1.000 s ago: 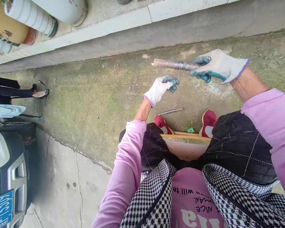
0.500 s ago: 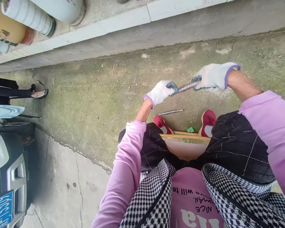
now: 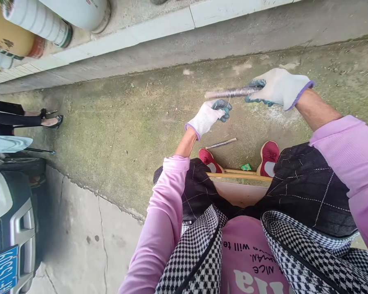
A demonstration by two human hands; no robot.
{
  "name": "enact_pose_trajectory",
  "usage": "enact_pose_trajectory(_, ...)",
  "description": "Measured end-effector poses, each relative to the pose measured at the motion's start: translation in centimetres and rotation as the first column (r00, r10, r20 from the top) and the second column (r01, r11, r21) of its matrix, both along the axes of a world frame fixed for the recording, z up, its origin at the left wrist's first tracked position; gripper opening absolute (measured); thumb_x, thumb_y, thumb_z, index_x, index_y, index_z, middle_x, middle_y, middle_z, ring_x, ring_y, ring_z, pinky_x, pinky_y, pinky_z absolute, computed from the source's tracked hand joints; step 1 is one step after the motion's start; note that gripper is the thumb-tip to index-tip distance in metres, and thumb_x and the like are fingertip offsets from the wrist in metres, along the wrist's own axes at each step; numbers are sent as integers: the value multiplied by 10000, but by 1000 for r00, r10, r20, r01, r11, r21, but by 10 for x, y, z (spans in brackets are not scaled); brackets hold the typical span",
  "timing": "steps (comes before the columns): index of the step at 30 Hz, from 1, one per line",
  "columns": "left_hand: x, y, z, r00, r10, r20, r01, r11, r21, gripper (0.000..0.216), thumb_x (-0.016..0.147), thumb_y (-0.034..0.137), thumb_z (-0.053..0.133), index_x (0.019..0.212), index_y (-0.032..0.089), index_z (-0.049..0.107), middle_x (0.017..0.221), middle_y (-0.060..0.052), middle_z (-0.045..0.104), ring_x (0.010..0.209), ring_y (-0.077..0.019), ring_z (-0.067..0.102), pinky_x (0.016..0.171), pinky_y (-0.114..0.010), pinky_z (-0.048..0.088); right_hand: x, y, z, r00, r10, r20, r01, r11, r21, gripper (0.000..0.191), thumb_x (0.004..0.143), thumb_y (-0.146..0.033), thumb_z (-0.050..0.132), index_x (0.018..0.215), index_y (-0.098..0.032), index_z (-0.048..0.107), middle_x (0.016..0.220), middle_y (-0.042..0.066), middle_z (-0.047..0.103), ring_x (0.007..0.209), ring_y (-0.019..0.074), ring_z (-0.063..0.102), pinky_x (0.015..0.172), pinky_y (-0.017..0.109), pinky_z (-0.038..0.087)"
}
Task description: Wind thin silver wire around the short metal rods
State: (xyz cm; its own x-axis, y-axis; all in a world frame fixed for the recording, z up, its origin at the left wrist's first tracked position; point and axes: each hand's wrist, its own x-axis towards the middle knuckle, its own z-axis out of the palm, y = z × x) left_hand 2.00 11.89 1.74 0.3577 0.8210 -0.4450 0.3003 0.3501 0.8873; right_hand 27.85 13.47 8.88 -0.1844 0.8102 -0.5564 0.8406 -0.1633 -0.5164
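My right hand [image 3: 274, 89], in a white glove with grey-blue palm, is closed round one end of a stick [image 3: 209, 95] wound with a shiny thin strand. The stick points left, nearly level, with its bare wooden end free. Just below it, my left hand [image 3: 211, 115], gloved alike, has its fingers curled in a pinch. A thin pale strand [image 3: 229, 99] runs from the winding down to those fingers. Under my hands, a second wound stick [image 3: 221, 143] lies on the ground near my red shoe [image 3: 209, 158].
A small green packet [image 3: 246, 167] lies between my shoes, by a wooden bar [image 3: 242, 175]. A ledge [image 3: 159, 30] with pots [image 3: 38, 21] runs along the top. At left are another person's legs [image 3: 15, 114] and a parked car [image 3: 10, 216].
My left hand has come off the stick and sits just below it, with the strand now showing between. The stick has swung up at its left end, and my right hand has tilted.
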Motion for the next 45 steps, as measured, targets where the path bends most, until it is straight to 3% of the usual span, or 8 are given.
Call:
enact_pose_trajectory(3,-1,6,0,999,2,51,-5,998,64,252,988,355,1028,1046,183,854,879,-31,836,875,-178,817,942,-351,692,4,-6,7,915,-178,-363,157,984,-88,165,1085,-227,943,1145,-207,790,869,1,694,745,145,550,668,296,476)
enact_pose_trajectory(8,-21,15,-2,988,-120,-96,134,978,163,249,953,339,1025,887,210,822,861,-40,842,956,-228,817,937,-348,676,17,-9,1,875,-36,-482,-95,965,-243,252,1014,-311,1055,1026,-197,831,743,-21,666,675,132,532,584,286,424)
enact_pose_trajectory(18,-29,9,-6,940,-287,-185,318,933,167,151,869,333,848,810,200,806,824,1,747,795,-176,606,786,-322,521,26,-6,-22,954,221,-201,-275,914,-298,264,1058,-433,1026,1063,-196,909,747,-2,693,691,159,589,664,326,441)
enact_pose_trajectory(26,-15,2,-5,987,-94,-129,99,995,31,46,1028,174,847,1072,172,862,827,-11,802,745,-143,732,819,-299,631,7,7,-12,935,197,294,-208,978,6,162,1145,-334,858,1181,-177,872,1094,174,873,1067,348,786,969,477,539)
enact_pose_trajectory(31,-13,6,-8,999,-31,34,29,999,33,140,1058,270,935,1101,154,869,941,-64,882,918,-177,858,999,-355,715,15,0,2,955,-139,-263,131,990,-47,295,1083,-421,1013,1139,-214,811,891,53,738,835,217,634,783,362,573)
enact_pose_trajectory(34,-16,10,-13,999,-51,10,50,996,70,108,1028,249,952,1029,179,870,972,-64,899,1010,-206,870,1064,-368,709,19,-7,2,856,-142,-496,79,986,-147,270,1024,-350,1044,1082,-215,818,820,3,692,734,154,537,639,297,488)
enact_pose_trajectory(40,-32,18,-2,995,-94,-41,98,988,121,66,1014,156,836,1052,157,890,1077,-74,924,1065,-197,846,1103,-354,672,24,-10,-10,876,103,-471,-254,929,-270,252,1019,-419,1031,1094,-213,907,754,-50,673,645,110,548,573,249,435)
enact_pose_trajectory(45,-31,7,24,985,-89,-148,113,981,161,237,1133,342,807,1222,135,880,1044,-86,904,1028,-198,858,1066,-369,692,20,-4,-26,927,102,-361,-205,944,-260,335,1016,-484,1094,1074,-194,936,730,-43,653,614,96,545,555,257,399)
